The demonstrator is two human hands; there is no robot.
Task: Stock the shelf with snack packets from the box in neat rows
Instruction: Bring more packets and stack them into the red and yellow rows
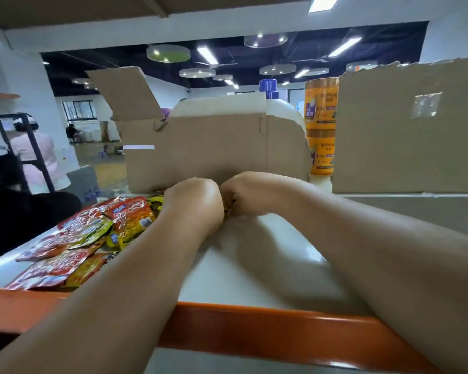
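Head view: my left hand (193, 203) and right hand (250, 194) meet on the shelf (254, 265), both hands clutching a yellow snack packet (226, 209).

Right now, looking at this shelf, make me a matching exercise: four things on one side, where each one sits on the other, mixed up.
Things
1. snack packets
2. open cardboard box
3. blue cap
4. yellow canisters

Places
A. behind the open cardboard box, showing above it
B. loose pile on the left of the shelf
C. stacked two high, right of the open cardboard box
D. middle of the shelf, one flap raised

Pairs: 1-B, 2-D, 3-A, 4-C
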